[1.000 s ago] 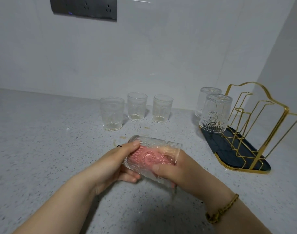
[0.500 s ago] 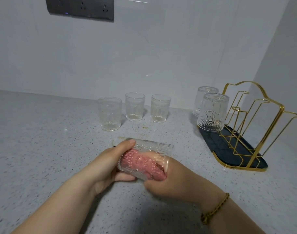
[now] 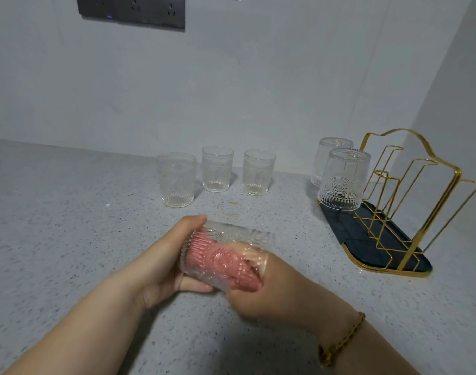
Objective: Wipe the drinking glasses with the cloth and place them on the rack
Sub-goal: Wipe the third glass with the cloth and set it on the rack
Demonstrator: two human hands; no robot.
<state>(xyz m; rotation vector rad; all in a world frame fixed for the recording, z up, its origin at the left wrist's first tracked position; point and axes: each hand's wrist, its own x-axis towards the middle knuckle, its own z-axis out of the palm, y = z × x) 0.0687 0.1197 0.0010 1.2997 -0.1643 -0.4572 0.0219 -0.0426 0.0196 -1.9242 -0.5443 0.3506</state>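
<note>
An embossed clear glass lies sideways above the counter, mouth to the right. My left hand grips its base end. A pink cloth is stuffed inside it, and my right hand holds the cloth with fingers pushed into the mouth. Three upright glasses stand behind: left, middle, right. Two glasses sit upside down on the gold wire rack: the front one and the rear one, partly hidden behind it.
The rack stands on a dark tray with a gold rim near the right wall. The speckled grey counter meets a grey back wall with a dark socket panel. A gold bracelet circles my right wrist.
My right hand has pushed deeper into the glass and the pink cloth has shifted inside it. The glass has turned slightly in my left hand.
</note>
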